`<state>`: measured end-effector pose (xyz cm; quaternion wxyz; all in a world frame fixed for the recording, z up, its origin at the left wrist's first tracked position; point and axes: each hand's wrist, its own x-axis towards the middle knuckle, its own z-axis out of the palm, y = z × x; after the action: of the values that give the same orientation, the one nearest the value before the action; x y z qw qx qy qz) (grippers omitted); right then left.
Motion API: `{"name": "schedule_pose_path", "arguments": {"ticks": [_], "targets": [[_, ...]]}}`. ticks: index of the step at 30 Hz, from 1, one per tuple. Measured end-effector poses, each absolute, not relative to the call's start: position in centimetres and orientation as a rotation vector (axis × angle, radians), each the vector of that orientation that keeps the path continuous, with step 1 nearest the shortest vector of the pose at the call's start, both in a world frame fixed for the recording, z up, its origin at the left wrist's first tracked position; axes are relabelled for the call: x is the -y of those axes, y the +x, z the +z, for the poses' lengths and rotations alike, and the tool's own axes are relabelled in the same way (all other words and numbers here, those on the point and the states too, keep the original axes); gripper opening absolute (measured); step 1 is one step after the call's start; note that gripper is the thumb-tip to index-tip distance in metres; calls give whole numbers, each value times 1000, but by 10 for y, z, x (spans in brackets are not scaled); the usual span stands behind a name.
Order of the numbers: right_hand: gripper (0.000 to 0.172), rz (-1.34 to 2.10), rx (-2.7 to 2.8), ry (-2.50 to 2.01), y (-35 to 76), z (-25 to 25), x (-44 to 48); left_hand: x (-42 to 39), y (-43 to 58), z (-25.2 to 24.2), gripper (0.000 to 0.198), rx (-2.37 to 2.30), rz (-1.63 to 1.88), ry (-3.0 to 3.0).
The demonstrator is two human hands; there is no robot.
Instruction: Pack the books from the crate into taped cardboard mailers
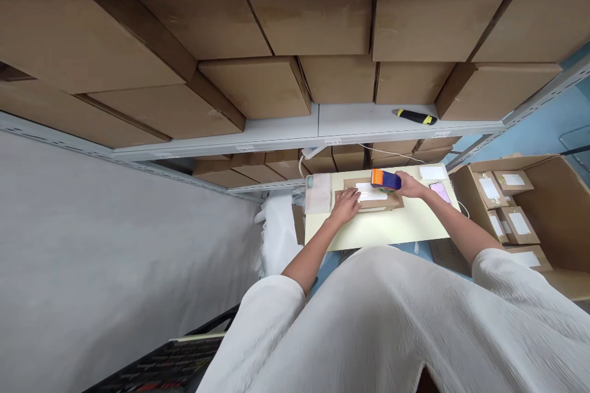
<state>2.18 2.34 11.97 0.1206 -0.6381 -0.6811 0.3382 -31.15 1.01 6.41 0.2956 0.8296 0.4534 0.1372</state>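
A small cardboard box (393,201) with a white label (372,191) on top lies on the pale yellow table (391,232). My left hand (345,205) rests on the box's left part, its fingers stretched flat toward the label's edge. In my right hand (410,185) is an orange and dark blue tape dispenser (386,179), gripped at its right end. The dispenser sits over the right part of the label; whether it touches the box I cannot tell.
Shelves of cardboard boxes (304,9) rise ahead, with a yellow-black utility knife (416,116) on one shelf. A clear-white packet (318,193) lies left on the table; a phone (440,192) lies right. At right stands a large carton (548,215) holding several labelled boxes.
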Motion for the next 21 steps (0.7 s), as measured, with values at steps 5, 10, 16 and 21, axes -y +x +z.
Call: {"name": "schedule_pose_path", "arguments": {"ticks": [5,10,16,21], "targets": [[45,1015,2035,-1797,33,117,-22,-24,-293,81,26,-1362,659,1732],[43,1001,2017,-1788,31,116,-21,-38,-267,101,25,-1295,816,1126],[41,976,2024,-1769,29,116,-22,-43,-236,115,44,-1241,817,884],[41,968,2000,-1753,26,121,-20,-45,-230,116,48,-1275,866,878]]}}
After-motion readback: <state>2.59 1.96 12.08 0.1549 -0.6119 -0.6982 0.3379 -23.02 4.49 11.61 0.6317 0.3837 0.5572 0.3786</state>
